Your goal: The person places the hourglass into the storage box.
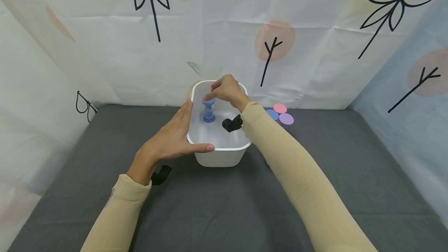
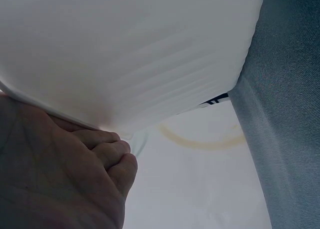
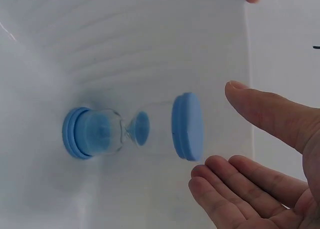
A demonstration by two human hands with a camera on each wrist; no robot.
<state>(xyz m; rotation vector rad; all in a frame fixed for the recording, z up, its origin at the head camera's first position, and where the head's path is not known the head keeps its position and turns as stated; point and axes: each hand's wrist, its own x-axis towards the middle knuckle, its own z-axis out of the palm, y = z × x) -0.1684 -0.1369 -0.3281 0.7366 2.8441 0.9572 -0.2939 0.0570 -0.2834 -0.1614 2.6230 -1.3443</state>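
Note:
A blue-capped hourglass point(image 1: 209, 112) with blue sand stands upright inside a white plastic bin point(image 1: 221, 158). In the right wrist view the hourglass point(image 3: 142, 129) shows sand in both bulbs. Just above its top cap is my right hand point(image 1: 228, 90). Its thumb and fingers point(image 3: 265, 114) are spread apart, with a gap between them and the cap. My left hand point(image 1: 171, 137) rests against the bin's near left corner, thumb stretched along the front rim and fingers along the left side. The left wrist view shows the left fingers point(image 2: 112, 151) against the bin's outer wall point(image 2: 150, 54).
To the right of the bin, partly behind my right sleeve point(image 1: 290, 158), are pink point(image 1: 280, 108), blue point(image 1: 272, 114) and purple point(image 1: 286, 119) round tops. Patterned cloth point(image 1: 227, 49) hangs behind the grey-covered table point(image 1: 224, 213) and at its sides.

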